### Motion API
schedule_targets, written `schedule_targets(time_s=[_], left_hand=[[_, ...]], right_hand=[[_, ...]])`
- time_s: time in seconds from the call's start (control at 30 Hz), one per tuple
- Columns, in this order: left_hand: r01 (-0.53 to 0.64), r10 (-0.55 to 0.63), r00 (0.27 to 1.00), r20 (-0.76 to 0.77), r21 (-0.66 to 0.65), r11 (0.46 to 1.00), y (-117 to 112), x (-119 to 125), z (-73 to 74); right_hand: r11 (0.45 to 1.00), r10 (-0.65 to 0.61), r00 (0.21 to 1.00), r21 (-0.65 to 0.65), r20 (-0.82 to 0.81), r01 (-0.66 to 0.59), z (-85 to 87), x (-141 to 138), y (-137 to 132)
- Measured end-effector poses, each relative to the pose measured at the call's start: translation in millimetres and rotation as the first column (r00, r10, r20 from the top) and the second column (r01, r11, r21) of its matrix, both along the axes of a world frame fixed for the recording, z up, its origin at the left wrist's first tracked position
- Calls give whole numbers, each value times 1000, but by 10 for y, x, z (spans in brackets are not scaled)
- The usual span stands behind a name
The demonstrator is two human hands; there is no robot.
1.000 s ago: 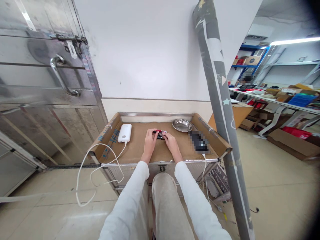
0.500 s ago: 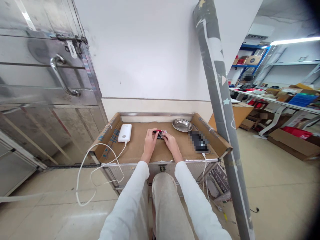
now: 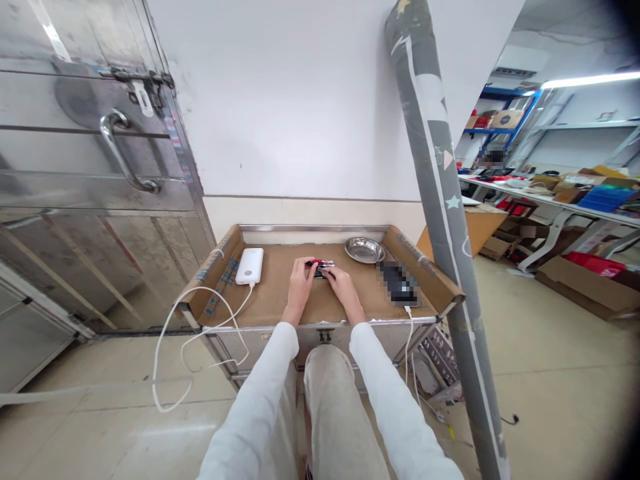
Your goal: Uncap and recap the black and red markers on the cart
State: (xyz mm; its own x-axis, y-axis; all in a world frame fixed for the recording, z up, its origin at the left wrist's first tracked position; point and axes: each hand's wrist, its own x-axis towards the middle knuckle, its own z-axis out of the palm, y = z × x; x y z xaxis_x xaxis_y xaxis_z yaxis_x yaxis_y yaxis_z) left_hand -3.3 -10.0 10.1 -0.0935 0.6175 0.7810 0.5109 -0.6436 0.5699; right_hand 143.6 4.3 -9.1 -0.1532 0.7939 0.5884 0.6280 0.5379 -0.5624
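Clearly, from where I stand, the head view, the only 1 on offer, catches work underway. The left hand curls with its thumb and fingertips closed on a slim red piece; the right hand has its fingers bent at the near right side of some dark pieces, though whether it grips or merely rests there I can't tell. These things sit mid-cart, between the 2 hands, over the brown cardboard top.

As for progress, I'd judge the handling unfinished: the pieces are gathered close together, with both hands at them. How much remains, or how many pieces there are, I can't make out.

The red piece's long axis runs left to right, across the cart, roughly parallel to its back rail. Its left end meets the left fingertips; its right end points toward the side where the metal dish stands, well apart from it. Which end is a tip is too small to tell.
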Motion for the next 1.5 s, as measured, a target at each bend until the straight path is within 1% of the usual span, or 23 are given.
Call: schedule_targets(time_s=[0.2, 0.33, 0.43, 0.6, 0.73, 0.87, 0.9, 0.97, 1.07, 1.13, 1.2, 1.27, 1.33, 1.4, 1.5], left_hand=[[-6, 6, 1000, 3, 6, 1000, -6, 2, 5], [1, -1, 1000, 12, 0, 1000, -13, 4, 8], [-7, 7, 1000, 30, 0, 1000, -17, 2, 12], [-36, 36, 997, 67, -3, 999, -29, -8, 18], [-28, 32, 995, 91, -48, 998, -25, -13, 4], [-6, 15, 995, 101, -93, 996, -16, -14, -13], [9, 0, 996, 86, -106, 994, -14, -14, -16], [71, -69, 997, 21, -150, 986, -11, -12, -21], [164, -196, 971, -138, -215, 963, -4, -7, -24], [174, -233, 941, -244, -240, 955, 4, -4, -21], [161, -246, 915, -319, -270, 949, 12, -1, -20], [158, -265, 899, -348, -306, 939, 22, 1, -23], [166, -281, 896, -343, -327, 930, 32, 2, -33], [176, -286, 902, -324, -330, 927, 44, 2, -49], [167, -261, 918, -298, -304, 938, 64, -3, -75]], right_hand=[[999, -37, 998, -17, 43, 37, -14, 10, 11], [998, -67, 998, 11, 7, 67, 16, 9, -27], [989, -137, 990, 60, -11, 138, 48, 8, -66], [961, -262, 964, 105, 46, 257, 72, 12, -95], [957, -280, 960, 87, 23, 277, 53, 13, -82], [959, -269, 961, 73, -67, 273, 38, 16, -61], [959, -267, 960, 72, -88, 273, 38, 17, -57], [959, -264, 957, 69, -123, 274, 38, 22, -49], [962, -256, 955, 60, -152, 267, 34, 32, -38], [966, -241, 956, 54, -168, 254, 25, 36, -32], [970, -225, 958, 51, -181, 237, 15, 39, -26], [974, -206, 962, 56, -178, 219, 8, 38, -21], [977, -192, 969, 65, -156, 203, 5, 38, -17], [979, -181, 975, 72, -129, 191, 5, 38, -14], [980, -172, 980, 80, -104, 180, 6, 38, -12]])
